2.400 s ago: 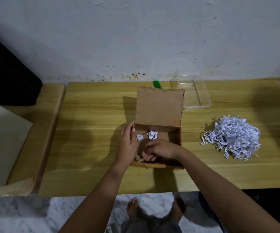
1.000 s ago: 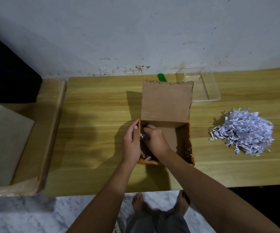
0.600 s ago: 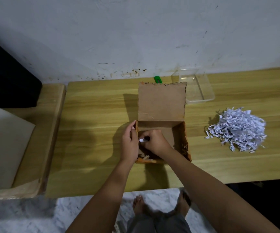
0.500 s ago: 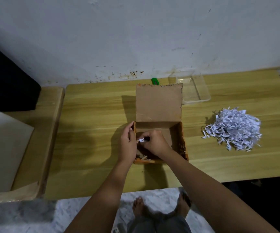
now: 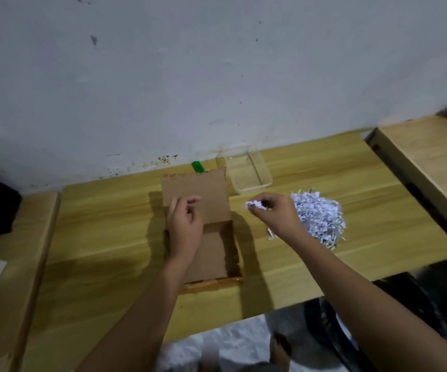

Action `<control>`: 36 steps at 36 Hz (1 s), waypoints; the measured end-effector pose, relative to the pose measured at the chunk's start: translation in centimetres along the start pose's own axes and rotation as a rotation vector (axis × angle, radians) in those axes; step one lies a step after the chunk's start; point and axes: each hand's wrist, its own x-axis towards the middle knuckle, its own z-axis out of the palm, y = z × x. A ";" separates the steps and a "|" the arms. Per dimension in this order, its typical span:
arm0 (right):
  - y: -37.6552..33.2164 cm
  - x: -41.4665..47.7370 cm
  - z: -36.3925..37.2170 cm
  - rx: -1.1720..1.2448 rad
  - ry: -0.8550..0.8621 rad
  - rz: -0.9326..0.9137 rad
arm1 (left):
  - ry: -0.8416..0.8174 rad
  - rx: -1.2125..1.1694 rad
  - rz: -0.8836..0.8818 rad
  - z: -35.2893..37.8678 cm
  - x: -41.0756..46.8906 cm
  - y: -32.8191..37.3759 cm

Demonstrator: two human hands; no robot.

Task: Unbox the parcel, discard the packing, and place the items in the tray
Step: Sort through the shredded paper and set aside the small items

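An open cardboard box [image 5: 214, 253] sits mid-table with its lid flap [image 5: 195, 191] standing up behind it; the floor I can see inside is bare. My left hand [image 5: 186, 226] hovers over the box's left side, fingers loosely curled, holding nothing. My right hand [image 5: 277, 214] is raised to the right of the box, pinching a small tuft of shredded white paper [image 5: 254, 204]. Just beyond it lies the pile of shredded paper [image 5: 319, 218]. A clear plastic tray [image 5: 249, 173] stands behind the box at the wall.
A small green object [image 5: 197, 167] lies at the wall behind the lid flap. A lower wooden surface [image 5: 8, 277] adjoins the table on the left, and a wooden cabinet [image 5: 431, 162] on the right. The table's front edge is close to me.
My right hand has come out of the box with a pinch of shredded paper and moved right toward the pile. My left hand has let go of the box's left wall and lifted.
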 end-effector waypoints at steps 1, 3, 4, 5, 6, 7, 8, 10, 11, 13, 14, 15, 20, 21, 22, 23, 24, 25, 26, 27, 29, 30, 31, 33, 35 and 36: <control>0.8 0.3 -1.9 0.002 0.033 0.011 | -0.044 0.005 0.030 1.4 0.0 1.2; 2.7 0.8 -5.5 0.003 0.098 0.048 | -0.154 -0.008 0.068 4.7 -0.4 3.3; 3.9 1.0 -7.1 -0.001 0.127 0.069 | -0.226 -0.019 0.090 6.5 -0.7 4.0; 5.0 1.1 -8.8 -0.010 0.149 0.088 | -0.307 -0.027 0.116 8.4 -1.0 4.5; 6.2 1.2 -10.3 -0.030 0.162 0.108 | -0.399 -0.021 0.136 10.3 -1.4 4.8; 7.3 1.2 -11.6 -0.058 0.157 0.124 | -0.495 -0.001 0.143 12.1 -1.8 5.0; 8.4 1.2 -12.6 -0.091 0.135 0.134 | -0.587 0.027 0.143 13.7 -2.3 5.3; 10.3 1.0 -14.2 -0.164 0.053 0.103 | -0.739 0.082 0.152 16.4 -3.2 5.6; 11.2 0.9 -14.7 -0.182 0.008 0.077 | -0.803 0.130 0.161 17.6 -3.7 5.6; 12.7 0.8 -15.1 -0.175 -0.090 0.061 | -0.879 0.279 0.213 19.3 -4.2 5.1; 13.4 0.8 -15.2 -0.165 -0.135 0.064 | -0.889 0.342 0.230 20.0 -4.4 4.7; 14.0 0.8 -15.2 -0.170 -0.165 0.062 | -0.884 0.372 0.229 20.5 -4.4 4.3; 16.4 1.8 -14.9 -0.194 -0.055 0.062 | -0.714 0.313 0.149 21.5 -3.7 1.9; 16.5 2.2 -15.0 -0.204 -0.027 0.073 | -0.673 0.310 0.138 21.4 -3.6 1.7; 16.6 2.5 -15.1 -0.224 -0.011 0.078 | -0.623 0.307 0.131 21.3 -3.5 1.7; 16.8 2.8 -15.4 -0.241 -0.001 0.079 | -0.571 0.308 0.117 21.2 -3.5 1.7; 17.0 3.1 -15.7 -0.247 0.009 0.084 | -0.516 0.310 0.098 21.2 -3.5 1.6; 17.1 3.3 -16.1 -0.240 0.025 0.094 | -0.462 0.311 0.052 21.1 -3.5 1.3; 17.2 3.5 -16.5 -0.218 0.045 0.111 | -0.402 0.302 -0.015 21.0 -3.5 1.1; 17.2 3.7 -16.9 -0.186 0.069 0.128 | -0.345 0.273 -0.110 20.9 -3.4 0.8; 17.0 4.1 -17.3 -0.142 0.108 0.137 | -0.232 0.166 -0.301 20.6 -3.1 0.5; 16.8 4.3 -17.3 -0.128 0.107 0.126 | -0.175 0.122 -0.360 20.5 -2.9 0.3; 16.5 4.5 -17.1 -0.112 0.089 0.104 | -0.131 0.100 -0.390 20.4 -2.8 0.3; 15.8 4.8 -16.2 -0.101 0.028 0.008 | -0.104 0.110 -0.392 20.3 -2.7 0.1; 15.0 4.9 -15.0 -0.122 -0.060 -0.097 | -0.136 0.163 -0.368 20.2 -3.3 0.2; 14.8 4.9 -14.4 -0.137 -0.110 -0.122 | -0.146 0.188 -0.350 20.1 -3.7 0.3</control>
